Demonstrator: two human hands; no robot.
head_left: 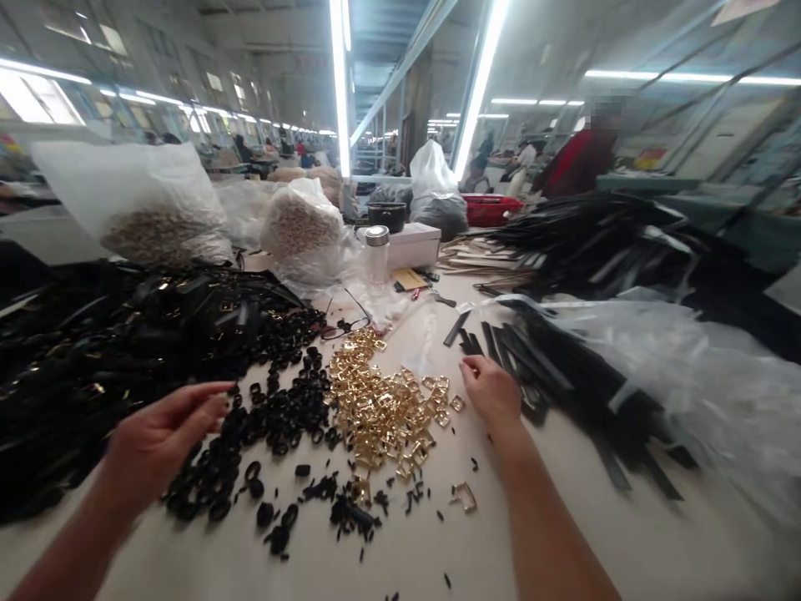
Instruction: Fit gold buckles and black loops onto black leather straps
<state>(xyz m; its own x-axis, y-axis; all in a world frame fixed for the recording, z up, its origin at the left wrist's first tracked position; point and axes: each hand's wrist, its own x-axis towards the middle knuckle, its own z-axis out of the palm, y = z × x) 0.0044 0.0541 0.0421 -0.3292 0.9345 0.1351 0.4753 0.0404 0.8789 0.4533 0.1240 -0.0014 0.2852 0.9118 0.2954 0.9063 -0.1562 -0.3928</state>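
Note:
My left hand [163,430] hovers over the left side of the table, beside a pile of small black strap loops [213,472]. Its fingers are stretched toward the right with the thumb close under them, and nothing clear shows between them; the hand is slightly blurred. My right hand [492,391] is by the near ends of some black straps [501,342], fingers curled together. Whatever its fingertips may hold is hidden. Between the hands lies a heap of gold-coloured metal buckles [381,401], with one buckle [465,497] apart near my right forearm.
A big mound of black straps with gold buckles [125,351] covers the left. Clear bags of small parts [300,221], a lidded bottle [376,250], a white box [414,244] and eyeglasses [344,327] stand or lie behind. Plastic sheeting [707,376] covers straps at right. A person in red [579,163] is beyond.

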